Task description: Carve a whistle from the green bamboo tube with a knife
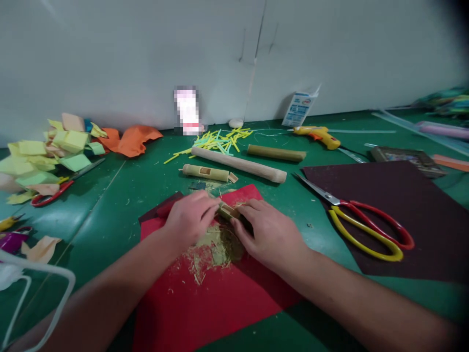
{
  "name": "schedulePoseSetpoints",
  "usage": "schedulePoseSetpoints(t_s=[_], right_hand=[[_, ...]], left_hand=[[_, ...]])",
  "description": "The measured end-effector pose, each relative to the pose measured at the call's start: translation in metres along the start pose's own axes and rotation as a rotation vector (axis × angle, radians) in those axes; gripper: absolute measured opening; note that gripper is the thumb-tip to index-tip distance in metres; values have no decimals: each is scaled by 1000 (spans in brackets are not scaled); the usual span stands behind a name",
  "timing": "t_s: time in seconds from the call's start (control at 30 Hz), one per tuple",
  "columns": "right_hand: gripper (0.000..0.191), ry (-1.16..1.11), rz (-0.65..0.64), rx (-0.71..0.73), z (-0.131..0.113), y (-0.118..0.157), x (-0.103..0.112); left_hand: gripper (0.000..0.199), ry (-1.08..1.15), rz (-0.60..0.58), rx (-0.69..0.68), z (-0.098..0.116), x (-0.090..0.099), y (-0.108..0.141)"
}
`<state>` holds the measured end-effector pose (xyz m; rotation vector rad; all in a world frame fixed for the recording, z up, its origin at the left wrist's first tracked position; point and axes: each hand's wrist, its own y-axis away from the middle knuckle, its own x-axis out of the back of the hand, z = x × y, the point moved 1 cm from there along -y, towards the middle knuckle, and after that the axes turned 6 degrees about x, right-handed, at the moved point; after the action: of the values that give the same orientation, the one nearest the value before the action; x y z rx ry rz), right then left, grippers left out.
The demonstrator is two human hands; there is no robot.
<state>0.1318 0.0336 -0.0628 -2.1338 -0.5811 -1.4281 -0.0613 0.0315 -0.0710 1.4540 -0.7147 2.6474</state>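
A short bamboo tube point(229, 211) with a cut-out opening lies across the red paper point(242, 288) over a heap of shavings point(218, 244). My right hand point(269, 227) grips its right end, fingers on top and thumb along the near side. At the tube's left end is my left hand point(190, 215), slightly blurred, its fingertips pinched together; what sits between them is hidden. Just beyond both hands rests another bamboo tube point(220, 173) with a square notch and a thin stick at its left end. A small cut bamboo piece point(233, 178) lies beside it.
Behind are a wooden rolling pin point(238, 164), a bamboo piece point(276, 153), yellow strips point(220, 142) and a glue gun point(318, 136). Large scissors point(351, 210) lie right on dark paper point(395, 195). Left stand folded papers point(47, 156), red-handled scissors point(54, 193) and a white wire frame point(69, 278).
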Motion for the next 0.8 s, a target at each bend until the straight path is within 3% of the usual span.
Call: schedulePoseSetpoints(t_s=[0.1,0.23,0.3,0.53,0.8], right_hand=[[27,-16,2,-10,0,0,-1],[24,-21,25,-7,1,1,-1],[24,-18,30,-8,1,1,1],[23,-24,53,-1,3,1,1],[24,-20,36,-14,3,2,0]], left_hand=[[18,178,59,93,9,5,-1],[16,685,191,537,9,10,-3],[15,919,205,636,7,10,-3],[16,1102,143,705,3,9,0],[26,960,104,670,1,6,2]])
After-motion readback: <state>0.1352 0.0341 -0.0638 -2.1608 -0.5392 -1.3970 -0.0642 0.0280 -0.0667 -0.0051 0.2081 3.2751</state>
